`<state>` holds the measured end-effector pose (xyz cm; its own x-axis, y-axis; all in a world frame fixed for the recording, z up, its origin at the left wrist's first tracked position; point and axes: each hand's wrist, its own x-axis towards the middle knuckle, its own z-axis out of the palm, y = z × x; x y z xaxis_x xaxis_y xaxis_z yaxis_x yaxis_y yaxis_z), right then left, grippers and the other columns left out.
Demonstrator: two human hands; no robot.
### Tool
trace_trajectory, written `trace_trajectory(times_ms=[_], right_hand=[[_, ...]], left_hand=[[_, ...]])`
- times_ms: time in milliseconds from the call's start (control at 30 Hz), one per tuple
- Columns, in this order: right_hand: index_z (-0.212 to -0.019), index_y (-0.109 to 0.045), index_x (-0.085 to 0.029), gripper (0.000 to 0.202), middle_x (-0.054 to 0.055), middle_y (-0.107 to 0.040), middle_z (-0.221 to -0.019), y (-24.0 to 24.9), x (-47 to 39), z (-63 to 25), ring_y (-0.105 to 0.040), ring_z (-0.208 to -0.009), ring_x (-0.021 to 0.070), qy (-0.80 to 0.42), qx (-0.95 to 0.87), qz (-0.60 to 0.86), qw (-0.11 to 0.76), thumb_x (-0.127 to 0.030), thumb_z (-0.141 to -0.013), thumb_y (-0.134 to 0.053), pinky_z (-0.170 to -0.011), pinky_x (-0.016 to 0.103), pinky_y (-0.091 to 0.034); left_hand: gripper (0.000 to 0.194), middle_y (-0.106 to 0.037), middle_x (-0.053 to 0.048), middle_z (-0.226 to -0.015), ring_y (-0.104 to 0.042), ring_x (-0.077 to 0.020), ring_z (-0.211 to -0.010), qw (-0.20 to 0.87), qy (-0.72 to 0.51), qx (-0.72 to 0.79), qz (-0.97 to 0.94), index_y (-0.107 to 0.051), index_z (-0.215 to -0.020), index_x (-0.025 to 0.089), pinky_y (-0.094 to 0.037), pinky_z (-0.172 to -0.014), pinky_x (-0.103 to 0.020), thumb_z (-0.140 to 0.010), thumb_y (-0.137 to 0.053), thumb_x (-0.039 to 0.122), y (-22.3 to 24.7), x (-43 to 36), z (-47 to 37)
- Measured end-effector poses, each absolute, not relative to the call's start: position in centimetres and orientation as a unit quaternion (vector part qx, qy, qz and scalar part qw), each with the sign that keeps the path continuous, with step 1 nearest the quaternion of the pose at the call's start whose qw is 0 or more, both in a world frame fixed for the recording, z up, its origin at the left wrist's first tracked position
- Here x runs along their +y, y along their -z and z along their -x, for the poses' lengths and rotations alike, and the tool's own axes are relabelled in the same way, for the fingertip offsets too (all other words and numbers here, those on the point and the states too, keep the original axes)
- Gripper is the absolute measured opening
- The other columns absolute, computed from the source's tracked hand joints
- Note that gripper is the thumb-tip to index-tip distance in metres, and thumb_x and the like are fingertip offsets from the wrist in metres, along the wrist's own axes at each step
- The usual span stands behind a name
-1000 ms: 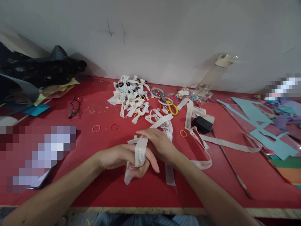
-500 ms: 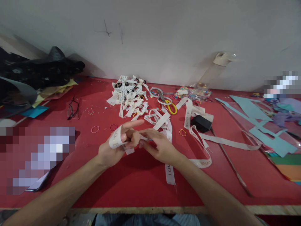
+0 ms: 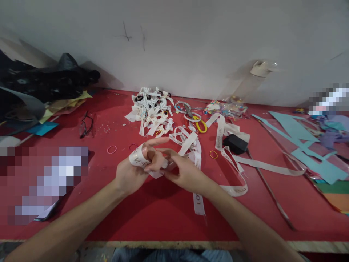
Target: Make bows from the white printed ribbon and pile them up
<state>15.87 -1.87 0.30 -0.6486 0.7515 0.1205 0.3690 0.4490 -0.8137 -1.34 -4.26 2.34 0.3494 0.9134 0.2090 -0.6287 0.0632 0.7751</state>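
A white printed ribbon point(image 3: 137, 157) loops around the fingers of my left hand point(image 3: 133, 174), whose index finger points out to the right while the others curl in. My right hand point(image 3: 184, 169) meets it fingertip to fingertip, pinching the ribbon's loose part; the exact grip is partly hidden by the fingers. Just beyond lies a tangle of printed ribbon point(image 3: 188, 143), and one end hangs out below my right wrist. Behind it sits a heap of white ribbon bows point(image 3: 152, 109). Yellow-handled scissors point(image 3: 201, 124) rest to the right of the heap.
Pink elastic bands point(image 3: 111, 149) and a yellow one point(image 3: 213, 154) lie on the red table point(image 3: 152, 218). Eyeglasses point(image 3: 86, 125) sit at left, near a black bag point(image 3: 49, 82). At right are a black block point(image 3: 235, 144), a thin rod point(image 3: 271, 194) and light-blue paper cutouts point(image 3: 321, 163).
My fingers have drawn closer together and my left hand has turned slightly, shifting the ribbon loop. The whole scene sits slightly farther right.
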Motion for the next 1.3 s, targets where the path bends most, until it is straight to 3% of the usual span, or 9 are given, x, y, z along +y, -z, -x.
trace_trajectory(times_ms=[267,367,433,500,633,800,1067,1167,1300], right_hand=[[-0.115,-0.057,-0.019,0.03,0.005,-0.07,-0.093,-0.2,-1.1,-16.5,-0.063,-0.077,0.0158,-0.404,-0.838,0.309,0.199,-0.019,-0.086,-0.062,-0.071,0.026,-0.047],[-0.09,-0.063,-0.017,0.014,0.002,-0.067,-0.08,-0.3,-0.8,-16.7,-0.06,-0.069,0.0126,-0.414,-0.825,0.303,0.237,-0.03,-0.086,-0.064,-0.064,0.023,-0.044],[-0.072,-0.059,-0.016,0.026,-0.001,-0.06,-0.067,-0.5,-0.7,-16.9,-0.055,-0.062,0.0101,-0.406,-0.819,0.31,0.261,-0.032,-0.092,-0.055,-0.06,0.021,-0.041],[-0.067,-0.059,-0.016,0.033,-0.002,-0.055,-0.061,-0.7,-0.7,-16.9,-0.052,-0.058,0.0089,-0.392,-0.825,0.302,0.273,-0.03,-0.095,-0.05,-0.058,0.021,-0.039],[-0.072,-0.068,-0.017,0.025,0.004,-0.06,-0.081,-1.3,-1.0,-17.0,-0.057,-0.076,0.013,-0.315,-0.855,0.237,0.338,-0.03,-0.09,-0.059,-0.069,0.026,-0.045],[-0.074,-0.072,-0.021,0.021,0.007,-0.063,-0.114,-2.0,-1.6,-16.8,-0.051,-0.11,0.0223,-0.197,-0.86,0.193,0.429,-0.029,-0.089,-0.059,-0.095,0.043,-0.043],[-0.079,-0.071,-0.02,0.019,0.005,-0.072,-0.112,-1.7,-1.9,-16.2,-0.054,-0.112,0.0206,-0.207,-0.891,0.111,0.39,-0.026,-0.091,-0.056,-0.099,0.043,-0.045],[-0.093,-0.072,-0.024,0.016,0.003,-0.074,-0.107,-2.0,-2.2,-16.2,-0.057,-0.111,0.0208,-0.233,-0.887,0.11,0.383,-0.027,-0.091,-0.056,-0.099,0.043,-0.045],[-0.115,-0.067,-0.025,0.028,0.005,-0.074,-0.108,-2.7,-2.5,-16.6,-0.057,-0.114,0.0233,-0.269,-0.859,0.118,0.419,-0.03,-0.094,-0.049,-0.098,0.047,-0.046]], left_hand=[[0.038,-0.03,0.006,-0.05,-0.02,-0.0088,-0.047,0.719,-0.485,0.205,-0.454,-0.065,-0.112,0.014,-0.023,-0.049,-0.023,-0.09,-0.049,0.04,-2.0,-4.4,1.6],[0.038,-0.025,0.008,-0.049,-0.016,-0.0074,-0.045,0.696,-0.485,0.214,-0.484,-0.061,-0.12,0.016,-0.017,-0.047,-0.022,-0.092,-0.047,0.038,-1.7,-3.9,2.1],[0.043,-0.023,0.01,-0.048,-0.014,-0.007,-0.044,0.668,-0.473,0.239,-0.522,-0.055,-0.129,0.017,-0.016,-0.047,-0.022,-0.094,-0.044,0.039,-1.7,-3.6,2.6],[0.049,-0.023,0.01,-0.049,-0.013,-0.0074,-0.045,0.631,-0.446,0.296,-0.562,-0.048,-0.137,0.016,-0.016,-0.047,-0.023,-0.096,-0.039,0.042,-1.8,-3.3,2.9],[0.056,-0.029,0.008,-0.053,-0.021,-0.0083,-0.049,0.535,-0.402,0.437,-0.601,-0.043,-0.142,0.017,-0.02,-0.047,-0.022,-0.095,-0.042,0.047,-2.2,-3.1,2.8],[0.053,-0.041,0.005,-0.054,-0.035,-0.0097,-0.051,0.505,-0.449,0.463,-0.574,-0.052,-0.137,0.021,-0.031,-0.048,-0.02,-0.091,-0.048,0.047,-1.8,-2.9,2.2],[0.055,-0.045,0.007,-0.053,-0.032,-0.0078,-0.049,0.554,-0.488,0.44,-0.511,-0.048,-0.139,0.022,-0.03,-0.048,-0.018,-0.088,-0.057,0.039,-0.7,-2.8,2.1],[0.05,-0.056,0.004,-0.06,-0.033,-0.0079,-0.052,0.533,-0.481,0.46,-0.523,-0.055,-0.133,0.02,-0.03,-0.048,-0.019,-0.086,-0.06,0.034,-0.9,-2.7,2.1],[0.035,-0.064,0.001,-0.07,-0.041,-0.0089,-0.057,0.537,-0.432,0.453,-0.566,-0.068,-0.112,0.016,-0.035,-0.052,-0.019,-0.081,-0.064,0.031,-1.6,-2.6,2.3]])
